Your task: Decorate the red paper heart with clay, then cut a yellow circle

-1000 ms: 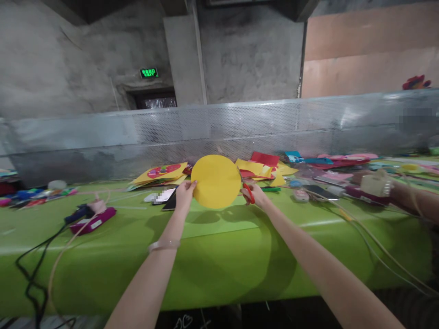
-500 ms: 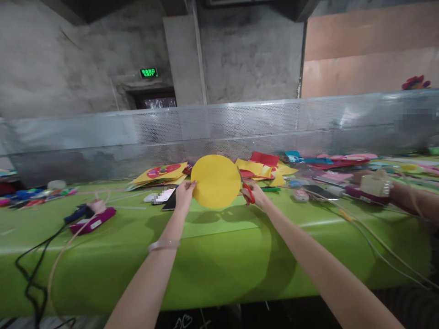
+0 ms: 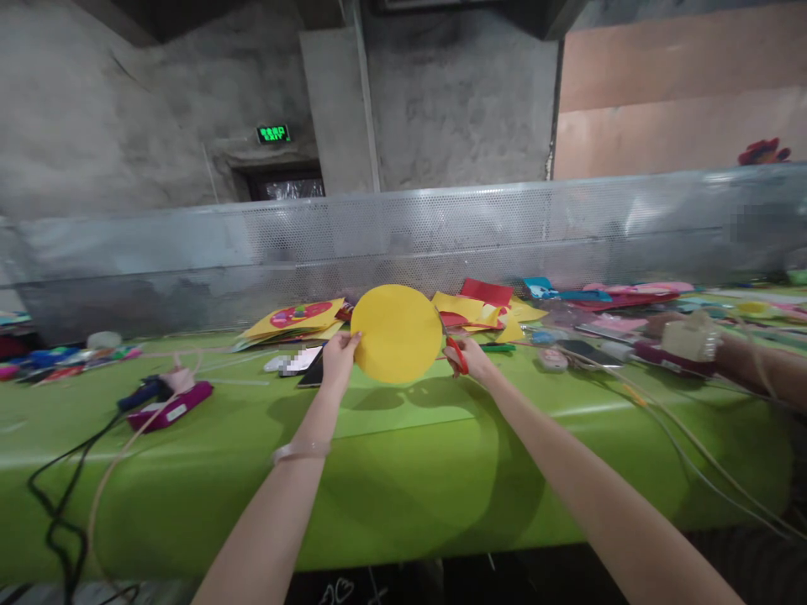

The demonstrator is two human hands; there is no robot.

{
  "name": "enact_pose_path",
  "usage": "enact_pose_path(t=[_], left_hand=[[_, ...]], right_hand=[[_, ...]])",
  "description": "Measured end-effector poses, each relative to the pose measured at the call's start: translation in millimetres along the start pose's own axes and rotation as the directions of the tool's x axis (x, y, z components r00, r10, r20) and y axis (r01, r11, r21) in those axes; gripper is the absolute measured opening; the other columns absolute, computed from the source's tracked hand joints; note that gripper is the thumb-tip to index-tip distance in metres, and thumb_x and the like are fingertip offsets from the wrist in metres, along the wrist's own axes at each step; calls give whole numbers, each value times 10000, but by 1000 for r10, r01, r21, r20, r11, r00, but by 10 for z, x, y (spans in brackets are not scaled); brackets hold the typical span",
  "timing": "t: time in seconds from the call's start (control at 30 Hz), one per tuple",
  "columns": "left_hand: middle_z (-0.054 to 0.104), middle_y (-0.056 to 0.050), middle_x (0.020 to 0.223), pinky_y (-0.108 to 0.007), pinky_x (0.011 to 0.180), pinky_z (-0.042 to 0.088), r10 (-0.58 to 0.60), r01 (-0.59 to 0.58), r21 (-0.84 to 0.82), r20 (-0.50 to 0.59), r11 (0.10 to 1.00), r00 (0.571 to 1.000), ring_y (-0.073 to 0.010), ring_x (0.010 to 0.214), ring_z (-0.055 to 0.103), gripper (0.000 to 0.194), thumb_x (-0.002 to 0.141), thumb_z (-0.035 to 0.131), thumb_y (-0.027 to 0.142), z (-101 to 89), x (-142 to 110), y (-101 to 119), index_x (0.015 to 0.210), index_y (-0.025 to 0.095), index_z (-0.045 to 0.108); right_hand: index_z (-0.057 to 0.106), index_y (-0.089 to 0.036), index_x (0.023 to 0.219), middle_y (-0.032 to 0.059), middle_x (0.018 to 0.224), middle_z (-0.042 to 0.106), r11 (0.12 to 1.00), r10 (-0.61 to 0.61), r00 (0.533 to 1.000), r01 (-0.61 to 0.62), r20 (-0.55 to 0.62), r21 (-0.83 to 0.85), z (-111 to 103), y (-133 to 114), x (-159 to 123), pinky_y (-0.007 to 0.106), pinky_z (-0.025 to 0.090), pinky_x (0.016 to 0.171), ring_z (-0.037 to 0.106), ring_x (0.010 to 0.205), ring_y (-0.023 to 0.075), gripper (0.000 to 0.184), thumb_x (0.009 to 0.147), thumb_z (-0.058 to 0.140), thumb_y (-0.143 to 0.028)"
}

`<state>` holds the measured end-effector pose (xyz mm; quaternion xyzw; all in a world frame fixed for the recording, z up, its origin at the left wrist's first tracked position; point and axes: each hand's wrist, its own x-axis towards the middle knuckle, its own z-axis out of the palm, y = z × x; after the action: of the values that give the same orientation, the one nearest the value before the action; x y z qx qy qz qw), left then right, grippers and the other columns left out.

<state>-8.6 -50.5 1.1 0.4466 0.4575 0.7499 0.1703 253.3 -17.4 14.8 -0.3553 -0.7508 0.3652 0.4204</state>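
A round yellow sheet (image 3: 397,334), which looks like paper, is held up above the green table. My left hand (image 3: 340,355) pinches its left edge between thumb and fingers. In my right hand (image 3: 474,360) is a pair of red-handled scissors (image 3: 457,355), fingers closed round the handles. The scissor blades point up along the sheet's right edge; whether they touch it I cannot tell. Beneath the sheet, a light green sheet (image 3: 403,420) lies on the table, with shadows of the hands and disc across it.
Yellow papers with a red picture (image 3: 303,314) lie behind on the left, red and yellow scraps (image 3: 488,304) on the right. A magenta power strip (image 3: 171,407) with cables sits at left. At right, another person's forearm (image 3: 756,361) rests near a phone (image 3: 589,353).
Almost nothing differs. Both hands, the yellow disc and the scissors stay in nearly the same place.
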Motion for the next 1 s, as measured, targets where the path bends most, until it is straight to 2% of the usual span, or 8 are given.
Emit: enact_pose_path(t=[0.37,0.77,1.0], left_hand=[[653,-68,746,-273,630,454,-11,11,14,-16,1000,1000,-186,704,605,246,607,646,358,16,-32,62,705,152,552],[672,-84,809,-302,702,467,29,-26,38,-60,999,998,-202,758,618,242,641,621,366,-13,11,-19,753,152,603],[670,-78,782,-294,686,464,19,-17,42,-49,999,999,-201,743,618,253,628,625,371,-15,20,-29,745,147,602]], right_hand=[[411,-162,441,-30,341,448,1000,7,1000,-7,-6,-20,1,-9,-5,202,435,400,425,320,78,228,663,454,-196],[425,-164,466,-33,359,454,1000,22,1000,-22,10,-5,7,13,5,211,428,372,426,324,86,199,653,482,-202],[410,-170,451,-31,344,438,999,36,998,-36,-49,-12,3,-13,3,213,450,392,433,324,85,238,671,485,-218]])
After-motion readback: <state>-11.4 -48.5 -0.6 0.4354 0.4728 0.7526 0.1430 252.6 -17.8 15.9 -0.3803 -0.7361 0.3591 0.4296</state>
